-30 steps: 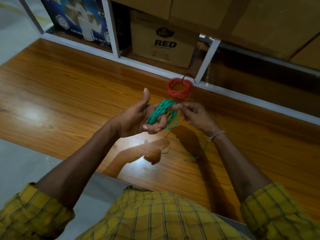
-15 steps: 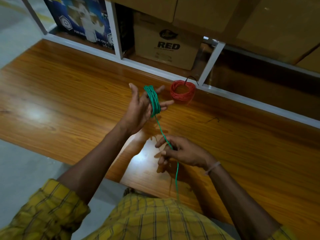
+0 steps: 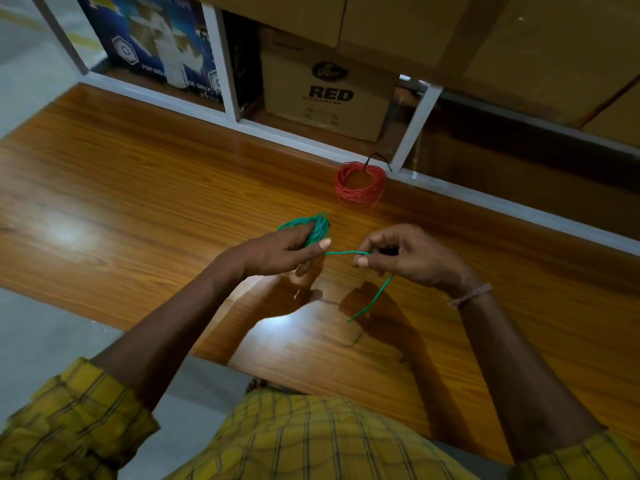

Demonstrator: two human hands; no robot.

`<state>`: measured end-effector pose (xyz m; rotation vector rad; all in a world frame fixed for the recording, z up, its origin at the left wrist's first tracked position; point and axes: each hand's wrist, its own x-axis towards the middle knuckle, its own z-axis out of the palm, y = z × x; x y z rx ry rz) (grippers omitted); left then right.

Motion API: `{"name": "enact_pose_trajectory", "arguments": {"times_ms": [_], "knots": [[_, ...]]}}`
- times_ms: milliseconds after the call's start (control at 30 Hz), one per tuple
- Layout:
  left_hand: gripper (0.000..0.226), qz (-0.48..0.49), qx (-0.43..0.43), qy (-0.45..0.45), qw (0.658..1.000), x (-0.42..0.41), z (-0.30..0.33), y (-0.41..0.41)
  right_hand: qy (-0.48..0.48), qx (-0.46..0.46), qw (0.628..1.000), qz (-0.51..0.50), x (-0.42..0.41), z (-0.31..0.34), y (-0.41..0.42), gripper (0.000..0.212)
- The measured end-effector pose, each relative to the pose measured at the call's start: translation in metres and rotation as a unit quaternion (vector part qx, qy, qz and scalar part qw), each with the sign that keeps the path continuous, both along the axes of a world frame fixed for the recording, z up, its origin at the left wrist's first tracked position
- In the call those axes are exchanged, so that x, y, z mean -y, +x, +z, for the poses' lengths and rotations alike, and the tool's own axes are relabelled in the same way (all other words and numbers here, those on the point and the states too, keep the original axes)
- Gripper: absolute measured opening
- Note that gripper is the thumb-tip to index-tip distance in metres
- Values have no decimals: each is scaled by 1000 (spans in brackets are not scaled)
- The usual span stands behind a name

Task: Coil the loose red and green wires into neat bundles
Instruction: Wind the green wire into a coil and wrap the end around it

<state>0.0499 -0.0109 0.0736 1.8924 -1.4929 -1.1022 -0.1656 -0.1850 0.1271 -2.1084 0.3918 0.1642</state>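
Here my left hand (image 3: 277,249) is clenched on the green coil (image 3: 313,227), its loops bunched under my fingers and sticking out past them, above the table (image 3: 138,188). From my thumb a single green strand runs across to my right hand (image 3: 408,254), which pinches it between thumb and forefinger; the loose tail (image 3: 375,299) hangs down below that hand toward the wood. The red coil (image 3: 360,183) lies finished on the table's far edge, beside the white shelf frame (image 3: 415,123), well apart from both hands
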Motion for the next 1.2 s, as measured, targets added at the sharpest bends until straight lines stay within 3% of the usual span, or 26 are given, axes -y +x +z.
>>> {"name": "enact_pose_trajectory", "arguments": {"times_ms": [100, 267, 533, 800, 867, 1000, 1100, 1167, 1200], "knots": [[57, -11, -92, 15, 996, -4, -2, 1, -112, 27, 993, -8, 14, -1, 5, 6], [44, -28, -225, 39, 973, -7, 4, -1, -310, 105, 945, 24, 36, -17, 18, 7], [56, -46, -453, -19, 890, -5, 12, -7, -404, 61, 913, -9, 23, -43, 36, 25], [59, 53, -666, -104, 737, 1, 14, 3, -299, 29, 954, -14, -3, -80, 28, 44], [57, 80, -689, -128, 709, 5, 11, 6, -255, 27, 967, 3, -15, -87, 27, 39], [46, 122, -702, -159, 683, 11, 9, 8, -102, -28, 994, 34, -47, -70, 23, 9], [41, 160, -709, -182, 662, 15, 1, 15, 1, -69, 997, 37, -62, -64, 19, 11], [40, 184, -678, -186, 687, 18, -1, 18, 26, -72, 996, 51, -71, -56, 19, 16], [45, 200, -641, -177, 719, 18, 0, 16, 21, -69, 995, 63, -74, -52, 20, 18]]}}
